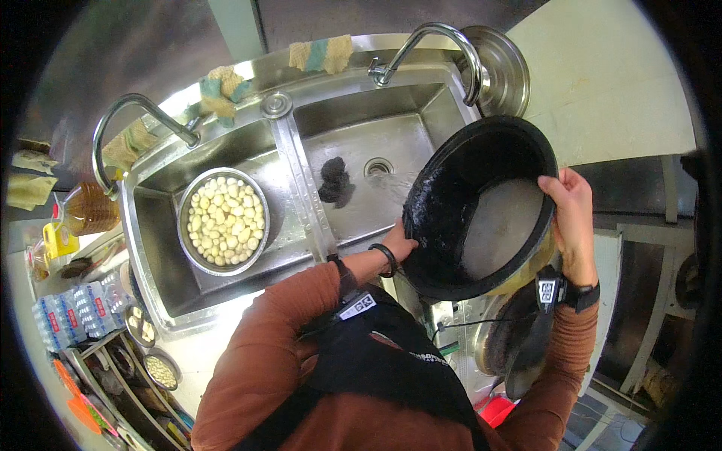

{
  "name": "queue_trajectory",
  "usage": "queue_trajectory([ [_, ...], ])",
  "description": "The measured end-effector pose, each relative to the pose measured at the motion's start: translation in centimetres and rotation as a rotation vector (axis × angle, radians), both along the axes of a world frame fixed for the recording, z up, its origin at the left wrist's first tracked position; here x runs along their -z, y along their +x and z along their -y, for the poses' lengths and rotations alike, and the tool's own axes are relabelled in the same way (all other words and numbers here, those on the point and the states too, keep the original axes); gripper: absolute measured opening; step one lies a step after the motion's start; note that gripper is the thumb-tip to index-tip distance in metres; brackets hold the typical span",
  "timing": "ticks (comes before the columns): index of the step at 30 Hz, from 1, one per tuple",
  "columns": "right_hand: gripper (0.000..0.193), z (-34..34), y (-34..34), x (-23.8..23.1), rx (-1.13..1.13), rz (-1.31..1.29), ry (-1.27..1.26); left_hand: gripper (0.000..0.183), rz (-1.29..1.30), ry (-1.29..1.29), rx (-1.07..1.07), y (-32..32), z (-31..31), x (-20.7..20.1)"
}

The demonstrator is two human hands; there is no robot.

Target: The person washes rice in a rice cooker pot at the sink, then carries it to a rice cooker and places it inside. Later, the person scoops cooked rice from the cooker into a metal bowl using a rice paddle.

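Hands, left [398,246] and right [573,213], grip tilted black pot [481,207] by its rim.

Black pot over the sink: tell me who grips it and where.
Both hands hold the black pot by its rim: the left hand at the lower left edge, the right hand at the right edge.

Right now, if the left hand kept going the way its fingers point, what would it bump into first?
The left hand already touches the black pot at its rim, so it would press straight into the pot's side. Depth is hard to judge here.
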State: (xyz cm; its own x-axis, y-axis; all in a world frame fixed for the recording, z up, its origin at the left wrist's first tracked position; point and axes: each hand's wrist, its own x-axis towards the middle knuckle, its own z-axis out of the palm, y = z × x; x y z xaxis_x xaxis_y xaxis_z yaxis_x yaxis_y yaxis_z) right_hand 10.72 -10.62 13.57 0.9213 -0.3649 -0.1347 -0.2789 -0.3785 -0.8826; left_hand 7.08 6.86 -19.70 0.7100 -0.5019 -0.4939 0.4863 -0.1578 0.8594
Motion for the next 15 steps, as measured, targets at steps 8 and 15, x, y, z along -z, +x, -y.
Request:
queue_trajectory([
  [8,0.021,-2.9,6.3,-0.9,-0.022,-0.113,-0.28,0.061,-0.327,-0.234,-0.064,0.8,4.8,-2.1],
  [15,0.023,-4.2,6.7,-2.8,-0.09,-0.149,-0.459,0.06,-0.574,-0.475,-0.033,0.1,7.9,-3.6],
])
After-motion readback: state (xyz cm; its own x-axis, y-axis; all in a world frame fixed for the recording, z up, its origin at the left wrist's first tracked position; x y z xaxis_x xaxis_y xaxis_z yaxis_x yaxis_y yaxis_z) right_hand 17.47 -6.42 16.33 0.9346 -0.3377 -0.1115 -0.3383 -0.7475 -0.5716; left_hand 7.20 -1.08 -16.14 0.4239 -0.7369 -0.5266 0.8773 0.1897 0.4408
